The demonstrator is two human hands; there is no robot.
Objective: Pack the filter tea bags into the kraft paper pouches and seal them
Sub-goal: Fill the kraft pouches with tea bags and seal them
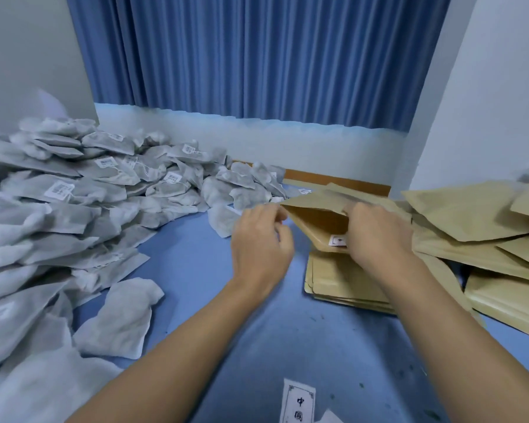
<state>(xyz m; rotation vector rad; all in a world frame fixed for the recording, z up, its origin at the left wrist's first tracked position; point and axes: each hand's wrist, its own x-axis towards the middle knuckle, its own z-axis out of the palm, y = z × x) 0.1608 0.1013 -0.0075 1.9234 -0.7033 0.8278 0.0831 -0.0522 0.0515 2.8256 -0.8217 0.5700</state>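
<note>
One kraft paper pouch (316, 222), gaping above the pouch stack (345, 279), gripped by right hand (376, 236); left hand (261, 242) curled at its lip, hold unclear. Risk: the mouth could collapse under a slack grip before any filter tea bag (223, 219) enters.

— The tea bags?
— White filter tea bags (74, 193) heaped at left; some labelled.
— And the pouches?
— One kraft pouch (315, 221) lifted, mouth open; flat stack (342, 279) beneath; loose pile (471, 215) at right.

A pleated blue curtain (257, 56) hangs at twelve o'clock above a white wall (287, 148). Blue cloth (287, 346) spreads below; a printed white label (298, 403) lies at six o'clock.
</note>
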